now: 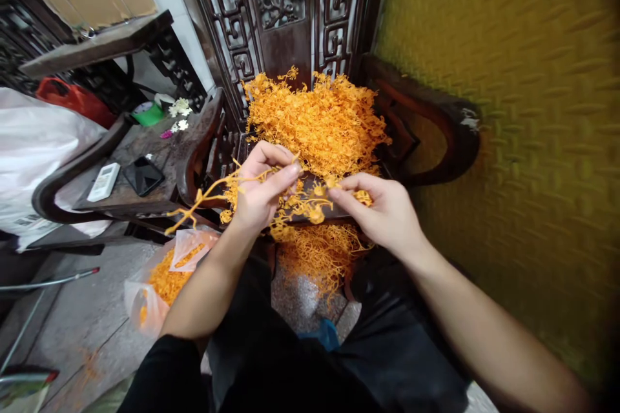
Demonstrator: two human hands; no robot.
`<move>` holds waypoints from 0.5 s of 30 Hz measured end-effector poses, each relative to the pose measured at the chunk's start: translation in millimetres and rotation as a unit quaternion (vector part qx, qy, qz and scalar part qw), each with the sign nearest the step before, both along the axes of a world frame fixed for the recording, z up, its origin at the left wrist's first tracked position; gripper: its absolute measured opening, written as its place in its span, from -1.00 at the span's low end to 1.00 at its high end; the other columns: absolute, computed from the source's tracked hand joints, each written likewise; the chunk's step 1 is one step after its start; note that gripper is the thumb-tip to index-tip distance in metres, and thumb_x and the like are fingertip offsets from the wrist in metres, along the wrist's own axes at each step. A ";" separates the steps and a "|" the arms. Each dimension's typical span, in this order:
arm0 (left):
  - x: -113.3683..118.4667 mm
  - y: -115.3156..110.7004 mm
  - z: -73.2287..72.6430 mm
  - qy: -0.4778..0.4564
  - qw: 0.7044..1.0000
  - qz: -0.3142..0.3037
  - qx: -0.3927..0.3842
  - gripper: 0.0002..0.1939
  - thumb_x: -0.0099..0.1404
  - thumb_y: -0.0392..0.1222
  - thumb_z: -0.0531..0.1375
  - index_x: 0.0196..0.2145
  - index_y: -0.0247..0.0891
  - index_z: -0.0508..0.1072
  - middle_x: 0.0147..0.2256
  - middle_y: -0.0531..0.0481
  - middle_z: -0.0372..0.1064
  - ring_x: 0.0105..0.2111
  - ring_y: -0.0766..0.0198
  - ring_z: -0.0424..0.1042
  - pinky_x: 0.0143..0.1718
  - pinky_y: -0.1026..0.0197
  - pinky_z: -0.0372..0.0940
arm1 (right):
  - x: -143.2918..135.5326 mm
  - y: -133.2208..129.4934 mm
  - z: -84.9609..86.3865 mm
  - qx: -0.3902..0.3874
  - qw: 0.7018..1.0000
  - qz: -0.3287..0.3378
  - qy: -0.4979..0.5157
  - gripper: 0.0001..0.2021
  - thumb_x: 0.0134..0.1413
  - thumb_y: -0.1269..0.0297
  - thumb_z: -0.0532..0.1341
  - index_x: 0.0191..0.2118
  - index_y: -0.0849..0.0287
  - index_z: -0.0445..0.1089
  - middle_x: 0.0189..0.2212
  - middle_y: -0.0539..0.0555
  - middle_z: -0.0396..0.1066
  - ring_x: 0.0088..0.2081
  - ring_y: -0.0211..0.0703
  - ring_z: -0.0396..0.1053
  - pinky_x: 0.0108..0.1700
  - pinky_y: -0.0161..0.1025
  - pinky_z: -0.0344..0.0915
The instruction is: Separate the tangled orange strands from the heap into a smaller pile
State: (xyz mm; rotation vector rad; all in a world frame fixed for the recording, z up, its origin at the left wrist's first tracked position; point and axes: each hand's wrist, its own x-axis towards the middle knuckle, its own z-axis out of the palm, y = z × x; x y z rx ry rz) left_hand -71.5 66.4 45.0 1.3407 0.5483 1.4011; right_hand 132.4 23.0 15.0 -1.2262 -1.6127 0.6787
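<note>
My left hand (264, 190) is closed in a pinch on a thin, branched orange stem (201, 199), whose forked end sticks out to the left. To its right, the fingertips of my right hand (380, 206) press together on a small orange flower-like piece (332, 182). Both hands are above the front of a dark wooden chair seat (334, 211), where more orange pieces (316, 214) lie scattered. Behind them rises a large heap of orange flower-like pieces (314, 122). Bare orange stems (320, 255) lie tangled below the seat edge, between my knees.
A plastic bag (138, 300) of orange pieces stands on the floor at left. On the side table (159, 161) are a black phone (144, 175), a white device (104, 182) and green tape (148, 114). The chair's curved armrest (460, 135) and a yellow textured surface (533, 161) border the right.
</note>
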 end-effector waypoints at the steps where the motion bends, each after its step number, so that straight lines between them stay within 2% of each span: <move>1: -5.4 -0.7 1.0 0.054 0.998 0.001 0.036 -0.82 0.24 -0.18 0.42 -0.29 -0.19 0.48 -0.31 0.07 0.44 -0.44 0.41 0.42 -0.46 0.34 0.31 | 2.8 -1.6 -1.4 0.058 0.997 -0.046 -0.010 -0.79 0.24 0.13 0.35 -0.34 0.14 0.56 -0.40 0.05 0.58 -0.39 -0.18 0.47 -0.25 -0.22 0.36; 2: -11.3 -1.2 3.4 0.120 0.990 -0.018 0.068 -0.82 0.24 -0.21 0.43 -0.23 -0.18 0.53 -0.27 0.04 0.48 -0.35 0.35 0.48 -0.32 0.29 0.40 | 5.5 -3.2 -2.8 0.108 0.990 -0.085 -0.017 -0.83 0.24 0.16 0.35 -0.32 0.12 0.56 -0.39 0.05 0.58 -0.40 -0.17 0.46 -0.25 -0.20 0.37; 4: -23.8 -1.1 10.9 0.260 0.950 -0.123 0.122 -0.70 0.22 -0.27 0.44 -0.08 -0.16 0.59 -0.12 -0.06 0.57 -0.10 0.21 0.55 0.00 0.14 0.46 | 10.1 -6.3 -5.3 0.166 0.977 -0.133 -0.020 -0.87 0.24 0.17 0.36 -0.31 0.08 0.56 -0.38 0.07 0.57 -0.40 -0.14 0.46 -0.25 -0.17 0.38; 6: -35.6 1.4 18.5 0.363 0.883 -0.260 0.148 -0.51 0.25 -0.33 0.39 0.13 -0.12 0.56 0.12 -0.17 0.54 0.17 0.07 0.50 0.26 -0.02 0.36 | 13.6 -8.3 -6.8 0.168 0.974 -0.148 -0.006 -0.87 0.24 0.14 0.37 -0.30 0.04 0.56 -0.37 0.08 0.56 -0.38 -0.12 0.45 -0.24 -0.14 0.39; 7: -40.7 3.6 20.8 0.390 0.855 -0.309 0.148 -0.43 0.27 -0.35 0.36 0.22 -0.09 0.51 0.23 -0.19 0.47 0.27 0.04 0.43 0.34 -0.07 0.30 | 14.9 -8.8 -7.2 0.153 0.976 -0.151 0.007 -0.85 0.23 0.11 0.38 -0.30 0.04 0.56 -0.36 0.09 0.56 -0.37 -0.11 0.45 -0.23 -0.13 0.39; 8: -45.1 6.5 21.5 0.404 0.839 -0.337 0.141 -0.38 0.30 -0.37 0.32 0.29 -0.07 0.46 0.29 -0.19 0.42 0.33 0.03 0.37 0.38 -0.09 0.25 | 16.0 -8.9 -7.5 0.132 0.979 -0.151 0.023 -0.83 0.23 0.08 0.38 -0.29 0.03 0.56 -0.36 0.09 0.55 -0.36 -0.10 0.45 -0.23 -0.13 0.39; 9: -48.2 9.8 20.4 0.403 0.839 -0.341 0.127 -0.39 0.33 -0.38 0.28 0.30 -0.07 0.45 0.30 -0.18 0.41 0.34 0.03 0.36 0.39 -0.10 0.24 | 16.8 -8.6 -7.9 0.107 0.982 -0.146 0.048 -0.81 0.23 0.04 0.38 -0.28 0.03 0.56 -0.37 0.08 0.54 -0.37 -0.11 0.44 -0.25 -0.13 0.38; 10: -50.1 13.4 17.8 0.389 0.856 -0.324 0.107 -0.44 0.36 -0.37 0.26 0.28 -0.08 0.48 0.26 -0.19 0.45 0.31 0.02 0.40 0.37 -0.10 0.28 | 17.3 -7.9 -8.3 0.080 0.984 -0.135 0.081 -0.79 0.22 0.01 0.38 -0.26 0.04 0.55 -0.39 0.07 0.51 -0.40 -0.13 0.41 -0.29 -0.14 0.36; 11: -50.4 17.2 13.9 0.357 0.885 -0.287 0.086 -0.51 0.38 -0.35 0.25 0.23 -0.11 0.53 0.19 -0.20 0.52 0.24 0.02 0.49 0.31 -0.09 0.34 | 17.4 -7.0 -8.7 0.054 0.984 -0.118 0.122 -0.76 0.22 -0.02 0.38 -0.23 0.04 0.53 -0.43 0.05 0.47 -0.44 -0.16 0.37 -0.34 -0.16 0.32; 13: -46.3 24.3 4.7 0.260 0.950 -0.167 0.050 -0.66 0.40 -0.27 0.28 0.10 -0.16 0.61 0.05 -0.20 0.62 0.08 0.07 0.60 0.19 -0.01 0.45 | 16.4 -4.8 -9.4 0.018 0.976 -0.073 0.206 -0.71 0.20 -0.07 0.38 -0.22 0.04 0.47 -0.52 -0.01 0.37 -0.52 -0.22 0.26 -0.43 -0.19 0.23; 15: -37.7 29.5 -3.0 0.173 0.983 -0.055 0.020 -0.73 0.41 -0.17 0.30 0.03 -0.20 0.61 -0.02 -0.18 0.64 -0.01 0.16 0.63 0.07 0.10 0.49 | 14.5 -2.7 -9.3 0.001 0.964 -0.024 0.263 -0.68 0.18 -0.10 0.39 -0.24 0.03 0.42 -0.56 -0.06 0.31 -0.58 -0.26 0.18 -0.48 -0.20 0.18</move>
